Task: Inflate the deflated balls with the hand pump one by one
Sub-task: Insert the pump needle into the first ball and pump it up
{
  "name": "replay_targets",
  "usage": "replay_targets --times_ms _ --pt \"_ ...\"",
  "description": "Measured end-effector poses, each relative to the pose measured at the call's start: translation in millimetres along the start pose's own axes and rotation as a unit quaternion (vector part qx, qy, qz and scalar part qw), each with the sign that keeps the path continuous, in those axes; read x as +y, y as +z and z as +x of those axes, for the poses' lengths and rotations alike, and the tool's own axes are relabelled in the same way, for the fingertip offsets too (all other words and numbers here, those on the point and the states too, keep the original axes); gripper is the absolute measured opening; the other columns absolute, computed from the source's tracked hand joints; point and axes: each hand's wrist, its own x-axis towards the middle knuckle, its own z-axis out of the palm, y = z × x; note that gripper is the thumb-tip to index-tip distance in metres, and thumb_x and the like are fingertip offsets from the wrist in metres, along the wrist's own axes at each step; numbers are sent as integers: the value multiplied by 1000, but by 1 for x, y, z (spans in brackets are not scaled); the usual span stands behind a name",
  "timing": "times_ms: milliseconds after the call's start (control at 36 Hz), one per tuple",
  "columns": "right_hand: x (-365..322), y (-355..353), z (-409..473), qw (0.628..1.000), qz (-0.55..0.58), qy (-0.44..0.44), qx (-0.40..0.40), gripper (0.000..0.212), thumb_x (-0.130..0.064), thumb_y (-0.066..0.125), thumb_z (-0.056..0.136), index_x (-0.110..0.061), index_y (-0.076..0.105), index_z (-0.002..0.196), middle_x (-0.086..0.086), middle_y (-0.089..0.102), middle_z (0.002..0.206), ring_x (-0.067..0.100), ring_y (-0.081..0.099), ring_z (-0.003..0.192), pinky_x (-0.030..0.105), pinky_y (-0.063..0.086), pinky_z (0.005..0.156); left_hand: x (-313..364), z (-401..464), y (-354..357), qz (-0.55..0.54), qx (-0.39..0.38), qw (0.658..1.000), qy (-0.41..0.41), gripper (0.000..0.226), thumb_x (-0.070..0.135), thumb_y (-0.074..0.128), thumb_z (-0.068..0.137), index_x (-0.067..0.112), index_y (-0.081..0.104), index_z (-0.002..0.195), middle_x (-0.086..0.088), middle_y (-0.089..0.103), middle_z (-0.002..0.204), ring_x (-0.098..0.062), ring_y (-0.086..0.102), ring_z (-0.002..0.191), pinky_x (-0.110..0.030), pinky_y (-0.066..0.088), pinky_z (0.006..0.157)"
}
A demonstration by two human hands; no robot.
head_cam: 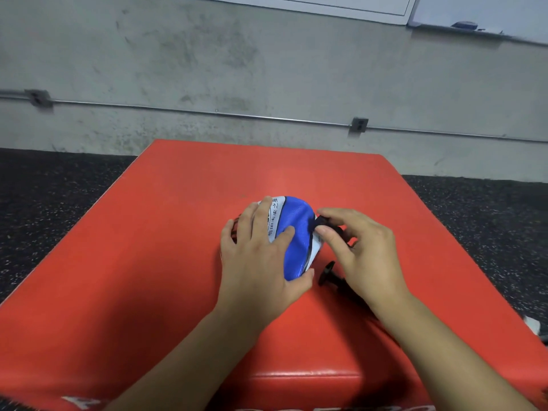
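One ball in work: a deflated blue-and-white ball (296, 238), crumpled and flat, sits near the middle of the red padded box (148, 262), slightly toward the far edge. My left hand (258, 262) lies spread over its near-left side, fingers wide, thumb hooked under the near rim, pinning the slack skin so it does not slide or fold while I work at the valve side.

My right hand (361, 250) is at the ball's right edge, thumb and forefinger closed in a narrow pinch on a small black piece (324, 222) right against the blue panel. Judged to be the pump's nozzle end going to the valve; the valve itself is hidden by my fingers.

Black hand pump (335, 275) lies on the box just right of the ball, partly under my right wrist, T-handle end toward the ball. Kept close so pumping can start once the nozzle is seated.

Step in hand, as I judge: seating the nozzle. No air in yet.
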Motion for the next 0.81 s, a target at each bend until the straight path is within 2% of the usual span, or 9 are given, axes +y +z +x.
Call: replay_targets --times_ms 56,167,278,333,500,694,806 --pt "3 -1 0 1000 5 11 0 23 -17 77 95 -26 78 116 -22 73 104 -7 65 91 8 43 81 1 0 2 5 0 1000 2 61 67 66 67 27 77 110 -14 47 157 -36 45 143 -63 40 108" --pt "7 -1 0 1000 12 21 -5 24 -18 77 95 -26 78 118 -27 71 104 -9 65 90 7 43 82 2 -1 4 16 3 1000 6 61 67 67 67 27 77 111 -13 46 158 -36 45 143 -63 40 109" --pt "10 2 -2 1000 17 21 -15 24 -20 77 95 -26 77 118 -20 75 107 2 69 97 18 51 84 1 -2 4 12 13 1000 11 59 66 67 69 26 77 110 -13 47 158 -36 46 143 -64 40 108" --pt "12 4 -2 1000 12 19 -21 25 -21 77 95 -25 78 120 -18 75 107 3 70 98 20 52 84 1 -2 5 13 17 1000 13 58 66 67 69 25 78 109 -13 47 158 -36 46 142 -64 41 107" --pt "14 7 -5 999 -14 14 -30 25 -19 78 94 -24 78 118 -17 75 105 -6 64 89 13 47 82 2 -3 8 18 20 999 20 58 67 68 70 24 78 108 -12 47 158 -36 47 142 -64 41 107" --pt "22 8 -11 998 -51 6 -47 25 -26 76 96 -28 76 120 -17 73 107 0 63 86 29 55 81 6 -4 11 22 1 999 33 57 66 66 73 24 79 109 -13 45 159 -36 44 145 -65 38 109" --pt "24 8 -13 996 -63 -12 -64 25 -23 75 96 -25 75 121 -16 70 108 5 67 90 31 56 79 8 -2 10 23 -6 999 37 57 67 64 73 24 78 107 -12 46 158 -34 43 144 -64 39 109"
